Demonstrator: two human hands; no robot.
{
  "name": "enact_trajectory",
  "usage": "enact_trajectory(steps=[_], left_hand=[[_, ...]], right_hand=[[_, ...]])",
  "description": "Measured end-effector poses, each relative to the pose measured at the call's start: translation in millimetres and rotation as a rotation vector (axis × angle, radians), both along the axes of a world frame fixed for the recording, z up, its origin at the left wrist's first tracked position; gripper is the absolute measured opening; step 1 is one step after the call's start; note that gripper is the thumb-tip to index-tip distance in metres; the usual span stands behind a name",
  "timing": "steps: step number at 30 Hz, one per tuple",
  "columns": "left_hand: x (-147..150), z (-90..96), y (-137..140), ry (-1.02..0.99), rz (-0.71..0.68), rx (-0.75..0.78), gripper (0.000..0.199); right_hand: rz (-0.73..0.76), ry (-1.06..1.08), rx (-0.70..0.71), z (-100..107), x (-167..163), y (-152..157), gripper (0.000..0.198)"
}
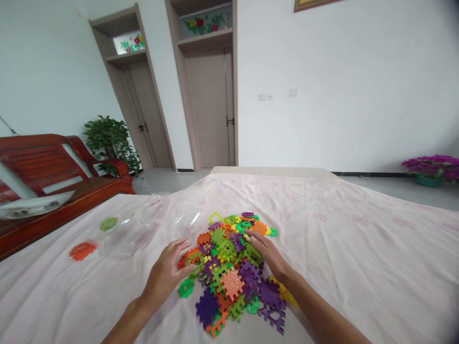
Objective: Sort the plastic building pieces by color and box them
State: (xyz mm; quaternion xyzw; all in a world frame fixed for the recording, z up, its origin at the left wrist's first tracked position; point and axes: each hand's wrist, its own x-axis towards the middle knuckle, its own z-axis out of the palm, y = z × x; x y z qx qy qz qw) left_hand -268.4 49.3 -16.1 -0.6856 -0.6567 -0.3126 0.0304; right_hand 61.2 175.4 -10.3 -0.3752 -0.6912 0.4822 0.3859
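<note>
A heap of colourful plastic interlocking pieces (226, 251) lies on the pale pink-patterned cloth (333, 258) in front of me. The pieces are notched squares, gears and a triangle in orange, green, purple and yellow. At the heap's left edge is my left hand (171, 263), fingers apart, with nothing seen in it. Across from it, my right hand (268, 253) rests along the right side, its fingers stretched over the pieces. A green gear piece (186, 288) lies just below my left hand. An orange square piece (232, 284) tops the near part of the heap.
Clear plastic packaging (134, 229) lies to the left, with a red-orange piece (82, 251) and a light green gear (108, 223) near it. Beyond the cloth's left side stands a red wooden bench (68, 167). Purple flowers (432, 167) are at the far right.
</note>
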Motion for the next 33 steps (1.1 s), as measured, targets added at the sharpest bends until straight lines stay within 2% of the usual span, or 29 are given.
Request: enact_trajectory(steps=[4, 7, 9, 12, 15, 21, 24, 26, 28, 30, 31, 33], left_hand=[[-29.4, 10.9, 3.9, 0.098, 0.136, 0.112, 0.038], [-45.6, 7.4, 21.2, 0.186, 0.152, 0.035, 0.039], [-55.3, 1.2, 33.0, 0.212, 0.148, -0.051, 0.039], [-71.2, -7.8, 43.1, 0.226, 0.158, -0.120, 0.034], [-88.9, -12.5, 42.5, 0.265, 0.174, -0.109, 0.030], [-113.1, -5.1, 29.7, 0.346, 0.290, -0.138, 0.029], [-106.3, 2.8, 17.4, 0.375, 0.361, -0.146, 0.035], [-91.9, 5.1, 3.1, 0.368, 0.434, -0.070, 0.040], [-69.4, 1.6, -14.4, 0.310, 0.449, 0.038, 0.042], [-40.2, -8.6, -30.1, 0.170, 0.321, 0.084, 0.045], [-24.0, -15.7, -35.6, 0.098, 0.206, 0.051, 0.050], [9.1, -31.0, -39.8, 0.009, 0.013, -0.054, 0.076]], right_hand=[[-0.178, 0.102, -0.027, -20.1, 15.0, 14.2, 0.060], [-0.216, 0.169, -0.115, -35.2, 16.1, 23.0, 0.057], [-0.216, 0.143, -0.122, -40.4, 14.2, 24.8, 0.055], [-0.208, 0.119, -0.083, -43.8, 13.5, 24.4, 0.049], [-0.191, 0.092, -0.045, -46.6, 14.7, 24.5, 0.044], [-0.179, 0.002, 0.024, -40.2, 5.8, 22.2, 0.045], [-0.109, -0.021, 0.039, -29.4, 4.2, 16.6, 0.055], [-0.108, -0.059, 0.035, -24.9, 9.4, 11.6, 0.064], [-0.154, -0.102, 0.032, -24.4, 17.3, 5.8, 0.070], [-0.192, -0.134, 0.033, -26.8, 22.1, -1.0, 0.072], [-0.201, -0.147, 0.031, -28.1, 21.8, -4.7, 0.073], [-0.205, -0.172, 0.037, -29.5, 14.2, -12.2, 0.071]])
